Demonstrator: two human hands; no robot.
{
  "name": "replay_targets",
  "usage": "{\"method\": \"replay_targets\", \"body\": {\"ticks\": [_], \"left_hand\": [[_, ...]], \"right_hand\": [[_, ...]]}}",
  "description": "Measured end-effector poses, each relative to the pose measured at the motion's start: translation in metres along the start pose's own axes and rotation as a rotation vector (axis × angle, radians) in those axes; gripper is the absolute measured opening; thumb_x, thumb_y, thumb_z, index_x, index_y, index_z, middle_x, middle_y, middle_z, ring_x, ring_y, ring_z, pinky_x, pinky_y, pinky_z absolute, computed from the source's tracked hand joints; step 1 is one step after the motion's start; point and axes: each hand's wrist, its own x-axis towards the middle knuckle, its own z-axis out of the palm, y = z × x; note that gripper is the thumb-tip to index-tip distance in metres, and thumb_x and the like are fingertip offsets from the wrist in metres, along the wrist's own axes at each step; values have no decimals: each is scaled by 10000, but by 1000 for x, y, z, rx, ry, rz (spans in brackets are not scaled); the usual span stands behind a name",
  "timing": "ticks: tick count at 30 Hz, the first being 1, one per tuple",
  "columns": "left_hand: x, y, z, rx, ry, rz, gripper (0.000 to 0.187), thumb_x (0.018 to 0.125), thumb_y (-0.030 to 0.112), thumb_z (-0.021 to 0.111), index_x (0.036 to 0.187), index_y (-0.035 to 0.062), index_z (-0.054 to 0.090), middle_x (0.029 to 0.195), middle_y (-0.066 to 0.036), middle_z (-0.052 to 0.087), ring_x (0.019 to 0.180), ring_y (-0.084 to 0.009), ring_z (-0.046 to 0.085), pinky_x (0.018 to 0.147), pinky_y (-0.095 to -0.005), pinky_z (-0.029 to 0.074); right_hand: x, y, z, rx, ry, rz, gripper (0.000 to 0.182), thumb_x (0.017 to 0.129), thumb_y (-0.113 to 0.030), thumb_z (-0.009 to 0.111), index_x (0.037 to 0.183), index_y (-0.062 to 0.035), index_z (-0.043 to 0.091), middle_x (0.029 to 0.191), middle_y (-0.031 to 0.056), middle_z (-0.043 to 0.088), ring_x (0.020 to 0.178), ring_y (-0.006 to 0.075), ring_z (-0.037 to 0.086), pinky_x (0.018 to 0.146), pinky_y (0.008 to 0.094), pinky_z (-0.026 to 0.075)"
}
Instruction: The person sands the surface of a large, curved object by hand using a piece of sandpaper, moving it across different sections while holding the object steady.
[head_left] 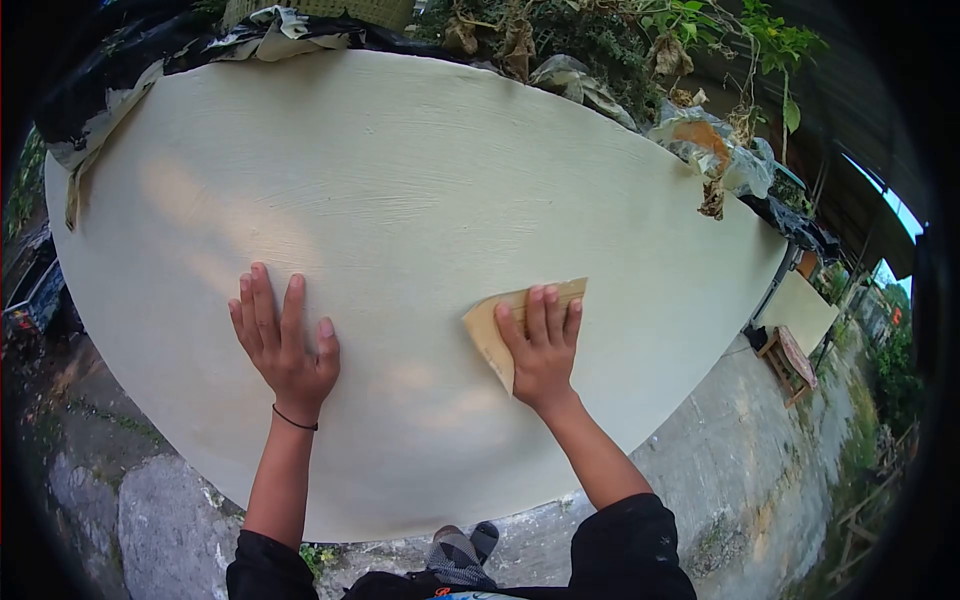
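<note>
A large cream-coloured panel (400, 430) with faint ridges and streaks fills the middle of the view. My left hand (286, 345) lies on it with fingers spread, holding nothing; a thin dark band circles the wrist. To the right, my right hand (543, 350) presses a tan, folded sheet of sandpaper (487, 330) against the panel. Its fingers lie over the sheet's upper part, and the palm hides some of the lower part. The sheet's corners stick out to the left, at the bottom and at the upper right.
Black plastic sheeting (90, 90) and torn wrapping (740, 160) run along the panel's far edge, with leafy plants (690, 30) behind. A small wooden stool (788, 362) stands at the right on concrete ground (730, 460). My foot (484, 540) shows below the near edge.
</note>
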Motion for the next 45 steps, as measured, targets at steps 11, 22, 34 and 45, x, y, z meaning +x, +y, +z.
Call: {"method": "replay_targets", "body": {"ticks": [11, 22, 34, 45], "left_hand": [[-4, -2, 2, 20, 3, -8, 473, 874, 270, 456, 1317, 107, 494, 1441, -202, 379, 1373, -337, 307, 1135, -476, 171], [0, 0, 2, -5, -2, 28, 508, 858, 211, 462, 1341, 52, 461, 1463, -201, 348, 1382, -360, 277, 1123, -511, 167], [-2, 2, 5, 47, 18, 2, 490, 870, 265, 442, 1330, 104, 481, 1454, -187, 368, 1373, -332, 308, 1131, -478, 177], [-4, -1, 5, 58, -24, -1, 506, 914, 278, 410, 1372, 68, 447, 1491, -199, 306, 1399, -343, 253, 1135, -479, 115]], "right_hand": [[21, 52, -7, 157, 345, 745, 572, 978, -253, 349, 1462, 16, 206, 1531, 213, 164, 1428, 361, 117, 1134, 503, 24], [19, 72, -13, 148, 252, 622, 515, 971, -280, 357, 1400, 4, 373, 1531, 196, 195, 1432, 338, 136, 1129, 501, 49], [70, 69, -14, 236, 335, 657, 518, 950, -314, 428, 1440, -156, 370, 1539, 165, 193, 1437, 306, 136, 1139, 484, 40], [84, 0, -7, 62, 29, 30, 460, 937, -284, 425, 1397, -298, 434, 1503, 9, 331, 1404, 184, 258, 1172, 440, 45]]}}
